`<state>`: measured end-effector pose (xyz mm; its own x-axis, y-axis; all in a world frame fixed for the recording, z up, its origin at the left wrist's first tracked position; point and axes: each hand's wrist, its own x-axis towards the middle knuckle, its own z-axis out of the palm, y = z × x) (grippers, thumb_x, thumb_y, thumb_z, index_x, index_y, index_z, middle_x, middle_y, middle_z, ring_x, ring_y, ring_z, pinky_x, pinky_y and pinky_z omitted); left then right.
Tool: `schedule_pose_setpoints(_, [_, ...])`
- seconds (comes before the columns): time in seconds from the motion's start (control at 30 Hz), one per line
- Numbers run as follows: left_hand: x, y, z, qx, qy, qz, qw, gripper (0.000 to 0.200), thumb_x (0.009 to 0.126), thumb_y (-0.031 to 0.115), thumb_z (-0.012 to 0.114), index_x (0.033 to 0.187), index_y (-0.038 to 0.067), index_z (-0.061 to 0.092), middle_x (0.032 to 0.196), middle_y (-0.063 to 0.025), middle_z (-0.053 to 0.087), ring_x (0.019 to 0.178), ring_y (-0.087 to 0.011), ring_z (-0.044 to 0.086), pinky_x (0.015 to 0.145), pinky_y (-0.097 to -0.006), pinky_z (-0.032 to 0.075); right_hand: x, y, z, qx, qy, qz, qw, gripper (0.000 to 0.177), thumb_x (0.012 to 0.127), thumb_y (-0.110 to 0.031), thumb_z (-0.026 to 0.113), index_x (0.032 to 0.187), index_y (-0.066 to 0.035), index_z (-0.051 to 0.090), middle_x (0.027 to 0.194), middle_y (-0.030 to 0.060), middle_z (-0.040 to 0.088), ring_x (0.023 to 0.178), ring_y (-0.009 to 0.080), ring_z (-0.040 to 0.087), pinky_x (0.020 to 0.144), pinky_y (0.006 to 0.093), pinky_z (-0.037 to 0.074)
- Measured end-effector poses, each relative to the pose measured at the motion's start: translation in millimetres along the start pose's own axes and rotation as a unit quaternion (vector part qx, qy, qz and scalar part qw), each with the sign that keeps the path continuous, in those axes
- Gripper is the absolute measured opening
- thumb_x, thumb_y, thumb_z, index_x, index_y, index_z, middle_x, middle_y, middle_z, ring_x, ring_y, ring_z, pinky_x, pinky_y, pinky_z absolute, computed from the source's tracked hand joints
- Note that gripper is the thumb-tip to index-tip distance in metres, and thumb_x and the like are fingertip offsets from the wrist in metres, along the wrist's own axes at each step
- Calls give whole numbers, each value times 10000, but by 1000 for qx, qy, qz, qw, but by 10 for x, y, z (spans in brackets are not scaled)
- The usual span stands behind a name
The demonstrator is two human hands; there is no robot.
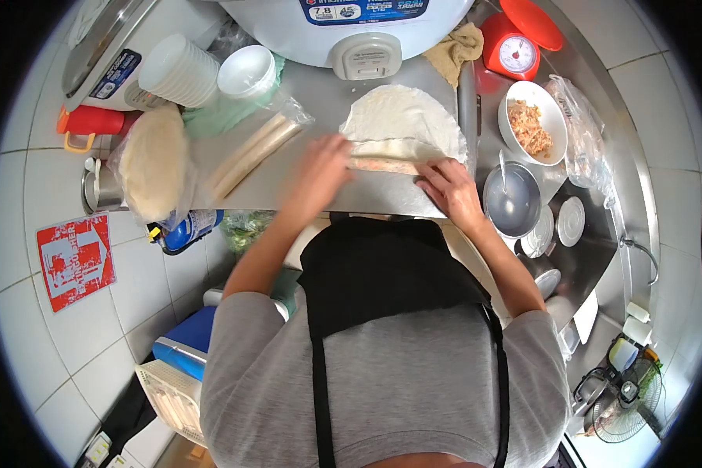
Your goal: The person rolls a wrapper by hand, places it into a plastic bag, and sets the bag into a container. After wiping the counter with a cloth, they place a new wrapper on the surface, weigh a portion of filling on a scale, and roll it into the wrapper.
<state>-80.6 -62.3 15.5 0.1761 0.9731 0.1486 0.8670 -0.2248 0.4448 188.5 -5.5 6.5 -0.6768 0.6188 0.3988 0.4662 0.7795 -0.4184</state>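
We are folding the near edge of the thin sheet (405,117).
It lies on the counter (281,183), an orange-flecked strip (382,165) along that edge. Our right hand (451,189) bends its fingers over the right end, grip unclear; our left hand (320,171) blurs by the other, so we cannot tell its state. Continuing evenly calls for light, matched pressure.

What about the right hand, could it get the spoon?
Probably yes. The spoon leans out of the open grey bowl near the right hand, whose fingers would only need to leave the dough.
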Motion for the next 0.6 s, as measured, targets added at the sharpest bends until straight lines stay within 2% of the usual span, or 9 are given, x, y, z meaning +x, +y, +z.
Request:
schedule_pose_setpoints(0.07, [-5, 163, 410, -34, 119, 102, 987, 377, 759, 154, 679, 1097, 16, 586, 1090, -132, 567, 1027, -327, 529, 866, -424, 419, -16, 33, 119, -32, 18, -3, 999, 281, 739, -131, 709, 998, -38, 652, 939, 81, 596, 857, 269, 572, 745, 366, 468])
schedule_pose_setpoints(0.17, [93, 510, 600, -12, 113, 121, 986, 382, 809, 125, 618, 1168, 9, 555, 1113, -119, 556, 1041, -298, 529, 874, -406, 418, 2, 85, 150, -32, 33, 2, 999, 276, 742, -130, 704, 1001, -50, 657, 947, 71, 599, 848, 252, 572, 745, 350, 464])
schedule_pose_setpoints(0.27, [158, 439, 723, -20, 88, 83, 992, 399, 834, 106, 580, 1216, 5, 526, 1132, -120, 550, 1052, -289, 528, 880, -388, 420, 59, 99, 109, -28, 41, 0, 999, 290, 742, -122, 699, 1020, -52, 655, 963, 68, 599, 846, 243, 572, 751, 343, 462])
schedule_pose_setpoints(0.43, [214, 430, 677, -5, 99, 107, 989, 390, 849, 110, 549, 1222, 1, 514, 1143, -129, 540, 1068, -292, 519, 901, -392, 415, 52, 148, 148, -64, 25, -44, 997, 322, 751, -113, 688, 1058, -30, 638, 1001, 74, 590, 872, 250, 567, 757, 342, 463])
schedule_pose_setpoints(0.6, [249, 416, 659, -11, 84, 129, 988, 392, 849, 84, 532, 1228, -9, 502, 1147, -139, 532, 1071, -299, 514, 913, -389, 414, 118, 189, 144, -38, 16, -22, 999, 340, 754, -110, 679, 1080, -31, 628, 1008, 71, 588, 879, 239, 567, 756, 345, 466])
